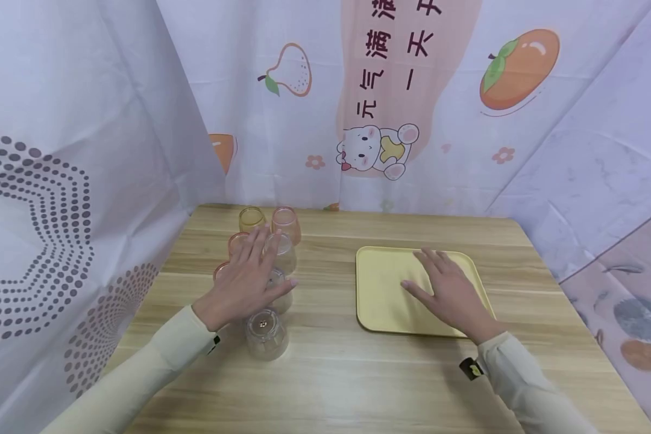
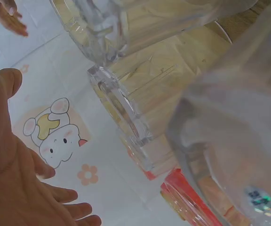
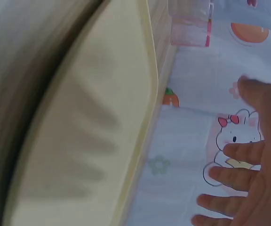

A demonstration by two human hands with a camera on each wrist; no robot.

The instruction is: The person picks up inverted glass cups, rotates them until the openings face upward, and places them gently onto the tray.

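Observation:
My left hand (image 1: 244,277) hovers over a cluster of drinking glasses with its fingers spread, holding nothing. The nearest clear glass (image 1: 267,337) stands upside down, a small shiny mark on its upturned base. Behind it, more clear glasses are partly hidden by the hand. A yellow-tinted glass (image 1: 251,217) and a pink-tinted glass (image 1: 286,226) stand at the back. In the left wrist view, a red-rimmed glass (image 2: 192,193) shows beyond the clear ones. Above the pale yellow tray (image 1: 382,289) hangs my right hand (image 1: 452,292), fingers extended and grasping nothing; the right wrist view shows its shadow on the tray.
Both things stand on a wood-grain table (image 1: 325,386), the glasses on the left and the tray on the right. A printed curtain (image 1: 282,132) hangs behind the far edge, with more fabric at both sides. Bands circle both wrists.

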